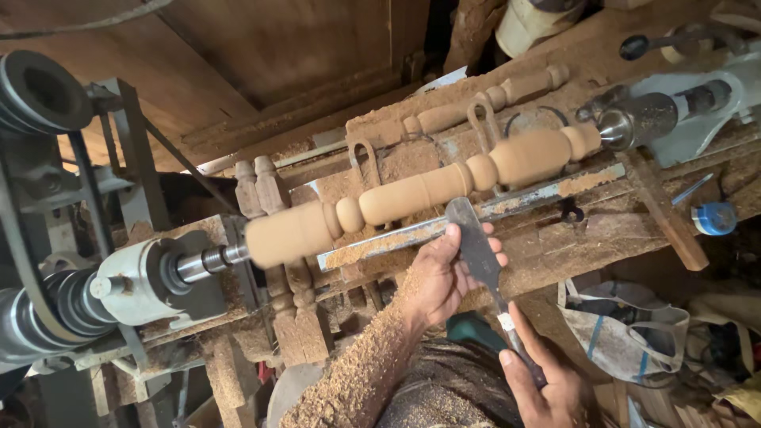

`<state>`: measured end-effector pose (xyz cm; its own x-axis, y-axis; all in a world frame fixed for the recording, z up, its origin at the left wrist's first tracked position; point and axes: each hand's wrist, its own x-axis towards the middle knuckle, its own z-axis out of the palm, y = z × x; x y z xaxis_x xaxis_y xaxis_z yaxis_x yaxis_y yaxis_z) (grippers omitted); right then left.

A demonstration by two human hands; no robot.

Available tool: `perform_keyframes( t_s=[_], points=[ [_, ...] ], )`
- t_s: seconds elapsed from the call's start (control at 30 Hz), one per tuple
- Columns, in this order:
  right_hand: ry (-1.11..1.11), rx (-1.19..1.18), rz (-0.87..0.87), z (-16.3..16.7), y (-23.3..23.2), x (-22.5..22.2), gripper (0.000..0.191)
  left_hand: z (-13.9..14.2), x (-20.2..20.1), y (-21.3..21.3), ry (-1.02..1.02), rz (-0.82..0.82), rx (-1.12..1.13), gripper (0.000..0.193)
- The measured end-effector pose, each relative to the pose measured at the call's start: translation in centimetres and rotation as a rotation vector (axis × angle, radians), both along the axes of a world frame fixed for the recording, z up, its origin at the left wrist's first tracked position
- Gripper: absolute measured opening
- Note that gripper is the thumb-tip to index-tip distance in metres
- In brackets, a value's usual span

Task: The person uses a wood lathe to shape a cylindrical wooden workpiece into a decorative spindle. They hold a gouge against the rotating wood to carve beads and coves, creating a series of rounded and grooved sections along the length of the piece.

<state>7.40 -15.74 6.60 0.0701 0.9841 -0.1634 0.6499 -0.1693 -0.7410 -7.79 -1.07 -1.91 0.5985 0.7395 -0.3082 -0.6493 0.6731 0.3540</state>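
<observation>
Left hand (444, 273) clamps chisel (476, 246) blade onto tool rest (507, 208) for steadiness — right hand (547, 380) wraps the handle, edge meeting lathe-mounted spindle (420, 194).

Tool rest (476, 215) close below spindle (420, 196)

Rough wooden worktop (555, 246) thick with sawdust, long metal rest bar (476, 215) along its front edge, finished turned spindle (483, 99) lying at the back, two metal loops (482, 119) standing upright, blue roll of tape (715, 218) on the right end
</observation>
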Motion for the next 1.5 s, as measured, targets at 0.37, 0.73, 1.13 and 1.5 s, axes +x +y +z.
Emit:
perform_keyframes(
  t_s=[0.37, 0.73, 1.13, 1.5],
  points=[
    [-0.094, 0.021, -0.010, -1.9, -1.0, -0.8, 0.077, 0.2, -1.6, -0.5, -0.052, 0.026, -0.100, 0.058],
    [-0.094, -0.016, -0.008, -1.6, -0.8, -3.4, 0.075, 0.2, -4.4, -0.9, -0.064, 0.051, -0.066, 0.058],
    [-0.083, -0.042, -0.011, -1.9, -1.2, -3.5, 0.069, 0.6, -5.1, -0.7, -0.020, 0.036, -0.065, 0.055],
    [-0.061, -0.254, -0.198, -0.1, -0.4, -2.6, 0.073, 0.2, -2.2, -0.3, -0.067, 0.037, -0.001, 0.055]
  ],
)
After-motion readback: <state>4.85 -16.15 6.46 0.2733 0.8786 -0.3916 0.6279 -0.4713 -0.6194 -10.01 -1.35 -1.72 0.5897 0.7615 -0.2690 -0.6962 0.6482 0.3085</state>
